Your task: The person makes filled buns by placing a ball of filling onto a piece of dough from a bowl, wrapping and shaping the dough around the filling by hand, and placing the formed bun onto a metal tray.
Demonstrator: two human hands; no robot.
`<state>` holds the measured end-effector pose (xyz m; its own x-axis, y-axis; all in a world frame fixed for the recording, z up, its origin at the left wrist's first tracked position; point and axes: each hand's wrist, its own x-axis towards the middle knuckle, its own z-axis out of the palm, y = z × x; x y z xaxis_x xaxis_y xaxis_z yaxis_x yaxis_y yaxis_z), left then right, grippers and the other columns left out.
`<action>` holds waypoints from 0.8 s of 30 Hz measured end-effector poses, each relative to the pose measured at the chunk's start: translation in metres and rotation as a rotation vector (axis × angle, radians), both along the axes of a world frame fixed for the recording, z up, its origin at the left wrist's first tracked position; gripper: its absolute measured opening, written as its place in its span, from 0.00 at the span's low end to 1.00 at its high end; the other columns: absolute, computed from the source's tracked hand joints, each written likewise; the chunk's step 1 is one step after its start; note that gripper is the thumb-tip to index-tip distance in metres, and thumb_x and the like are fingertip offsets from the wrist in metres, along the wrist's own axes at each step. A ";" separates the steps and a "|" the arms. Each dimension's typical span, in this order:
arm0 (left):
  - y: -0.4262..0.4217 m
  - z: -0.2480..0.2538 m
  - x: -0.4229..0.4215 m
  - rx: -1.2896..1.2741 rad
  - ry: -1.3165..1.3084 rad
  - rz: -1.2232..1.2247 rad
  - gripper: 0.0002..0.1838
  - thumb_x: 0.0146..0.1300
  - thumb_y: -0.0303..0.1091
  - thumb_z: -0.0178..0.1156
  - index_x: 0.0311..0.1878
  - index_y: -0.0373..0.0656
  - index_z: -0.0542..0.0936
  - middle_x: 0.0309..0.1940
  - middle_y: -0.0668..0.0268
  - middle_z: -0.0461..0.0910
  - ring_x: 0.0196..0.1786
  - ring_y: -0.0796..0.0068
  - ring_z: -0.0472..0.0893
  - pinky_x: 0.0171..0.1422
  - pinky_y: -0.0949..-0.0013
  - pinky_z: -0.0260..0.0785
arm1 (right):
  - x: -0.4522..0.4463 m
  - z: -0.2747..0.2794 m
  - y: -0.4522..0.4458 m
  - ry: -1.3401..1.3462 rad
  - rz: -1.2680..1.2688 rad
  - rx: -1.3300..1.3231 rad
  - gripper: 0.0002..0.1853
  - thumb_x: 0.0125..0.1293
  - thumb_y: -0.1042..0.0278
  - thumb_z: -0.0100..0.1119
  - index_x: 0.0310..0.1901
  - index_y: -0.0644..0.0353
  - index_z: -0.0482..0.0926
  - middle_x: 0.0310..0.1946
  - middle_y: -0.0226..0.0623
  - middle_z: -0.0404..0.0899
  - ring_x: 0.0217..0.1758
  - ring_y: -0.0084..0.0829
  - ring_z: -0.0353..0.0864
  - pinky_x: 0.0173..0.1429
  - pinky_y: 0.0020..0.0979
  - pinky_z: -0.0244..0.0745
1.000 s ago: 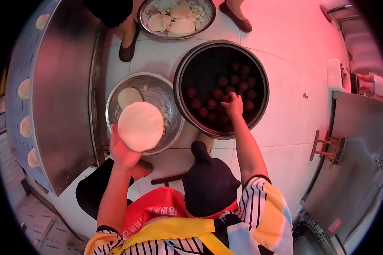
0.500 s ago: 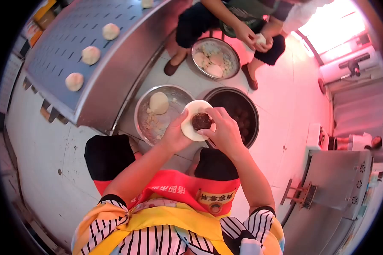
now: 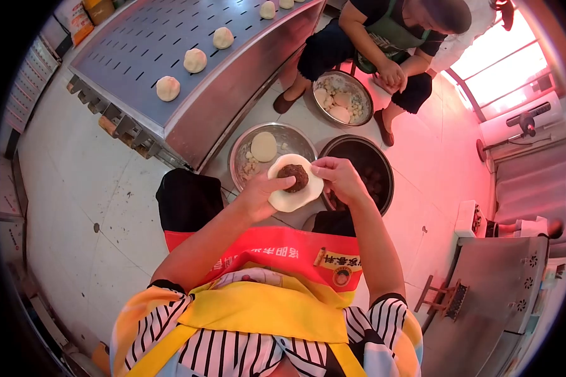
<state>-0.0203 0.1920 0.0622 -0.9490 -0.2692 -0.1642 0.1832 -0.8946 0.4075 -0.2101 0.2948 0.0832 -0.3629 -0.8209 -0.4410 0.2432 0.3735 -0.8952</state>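
Observation:
A round white dough wrapper lies across the fingers of my left hand, carrying a dark brown ball of filling. The left thumb presses on the filling. My right hand pinches the wrapper's right edge between thumb and fingers. Beneath my hands stands a steel bowl with a flat dough disc and small dough lumps inside. To its right is a dark pot holding dark balls, partly hidden by my right hand.
Several round dough buns sit on a slotted metal table at upper left. Opposite me a seated person has both hands together above another bowl of dough pieces. A steel counter runs along the right.
My right fingers have gone from the filling to the wrapper's edge, and my left thumb now rests on the filling. The view has shifted, and the other person's hands have closed together.

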 end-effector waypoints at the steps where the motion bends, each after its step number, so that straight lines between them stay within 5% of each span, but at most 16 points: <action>1: 0.002 -0.002 0.002 -0.051 -0.007 -0.005 0.22 0.63 0.27 0.59 0.60 0.41 0.69 0.54 0.62 0.74 0.56 0.68 0.77 0.61 0.63 0.72 | 0.002 -0.003 0.000 -0.036 -0.005 -0.040 0.07 0.62 0.72 0.63 0.37 0.67 0.80 0.23 0.29 0.77 0.21 0.19 0.71 0.27 0.20 0.68; 9: 0.000 0.005 0.008 -0.231 -0.050 -0.031 0.21 0.60 0.26 0.60 0.58 0.40 0.71 0.49 0.63 0.78 0.52 0.72 0.79 0.58 0.66 0.73 | 0.019 0.000 -0.004 -0.197 0.024 -0.205 0.05 0.61 0.74 0.63 0.34 0.65 0.77 0.26 0.31 0.78 0.22 0.19 0.75 0.27 0.22 0.74; 15: 0.002 -0.003 0.009 -0.319 -0.164 0.009 0.23 0.60 0.27 0.62 0.59 0.40 0.70 0.49 0.64 0.77 0.52 0.74 0.78 0.57 0.68 0.73 | 0.026 -0.008 -0.002 0.184 0.060 -0.143 0.05 0.59 0.76 0.64 0.34 0.65 0.77 0.30 0.34 0.79 0.28 0.20 0.77 0.32 0.24 0.76; 18: 0.007 -0.007 0.007 -0.391 -0.227 0.157 0.25 0.61 0.29 0.63 0.60 0.39 0.69 0.50 0.64 0.76 0.52 0.75 0.77 0.56 0.69 0.72 | 0.034 0.001 -0.004 -0.026 -0.094 -0.180 0.06 0.59 0.77 0.64 0.35 0.67 0.77 0.28 0.33 0.78 0.28 0.21 0.78 0.33 0.24 0.76; 24: -0.002 0.001 0.018 -0.463 -0.254 0.024 0.26 0.61 0.31 0.64 0.61 0.39 0.68 0.50 0.64 0.76 0.52 0.76 0.77 0.56 0.70 0.71 | 0.028 0.000 0.002 -0.043 0.080 -0.216 0.08 0.59 0.76 0.64 0.38 0.67 0.76 0.27 0.32 0.78 0.26 0.21 0.78 0.32 0.22 0.74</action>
